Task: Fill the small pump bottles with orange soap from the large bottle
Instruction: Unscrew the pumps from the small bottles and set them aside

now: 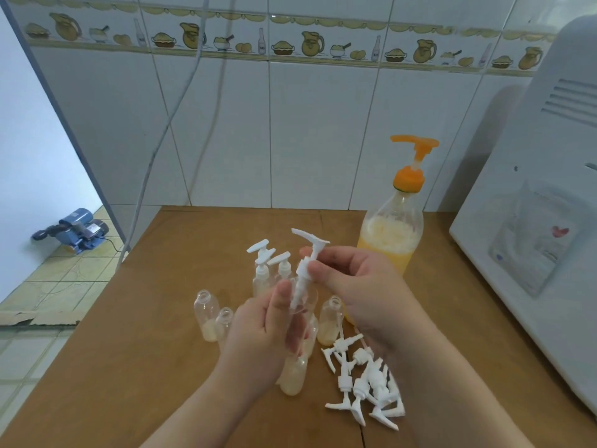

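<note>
Tiled wall behind, brown table (pixel 181 253) w/ big soap bottle (pixel 389 240) standing at back right, small bottles clustered mid-table. I see left hand (pixel 258 331) curled round a small bottle (pixel 303 305), right hand (pixel 349 279) pinching a white pump (pixel 305 270), tube at its mouth. Looks like the capping step; next I'd seat the pump straight & twist, loose pumps (pixel 365 383) waiting nearby.

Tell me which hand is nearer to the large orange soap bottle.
Right. The right hand lies just in front of the large bottle, overlapping its base; the left hand is farther away, down to its left.
</note>
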A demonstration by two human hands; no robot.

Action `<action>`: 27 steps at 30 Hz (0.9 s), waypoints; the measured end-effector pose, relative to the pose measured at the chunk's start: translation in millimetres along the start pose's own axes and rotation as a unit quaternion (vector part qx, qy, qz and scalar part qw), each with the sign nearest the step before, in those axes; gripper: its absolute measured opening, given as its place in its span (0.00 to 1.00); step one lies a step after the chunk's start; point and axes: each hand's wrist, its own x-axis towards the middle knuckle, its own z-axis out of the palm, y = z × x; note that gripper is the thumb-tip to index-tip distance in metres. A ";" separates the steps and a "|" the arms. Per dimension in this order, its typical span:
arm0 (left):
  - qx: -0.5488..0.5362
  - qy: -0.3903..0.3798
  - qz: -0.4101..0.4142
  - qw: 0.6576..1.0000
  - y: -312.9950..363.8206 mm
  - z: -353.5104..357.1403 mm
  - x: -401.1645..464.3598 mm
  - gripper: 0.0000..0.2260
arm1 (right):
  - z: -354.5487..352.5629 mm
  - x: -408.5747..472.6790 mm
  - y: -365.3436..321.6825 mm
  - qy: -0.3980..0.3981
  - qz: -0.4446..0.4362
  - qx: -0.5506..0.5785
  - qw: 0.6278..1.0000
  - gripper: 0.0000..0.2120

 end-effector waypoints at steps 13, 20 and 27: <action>-0.024 -0.035 -0.079 0.996 21.9 -2.2 4.2 0.35 | -26.1 -2.5 5.3 0.010 -0.014 0.089 0.996 0.32; -0.038 -0.041 -0.097 0.994 19.5 7.4 5.9 0.35 | -30.4 -5.1 12.5 0.031 -0.018 0.129 0.991 0.27; 0.051 -0.195 -0.013 0.979 9.8 -2.6 19.9 0.32 | -33.8 -9.0 3.8 0.107 -0.089 0.086 0.987 0.22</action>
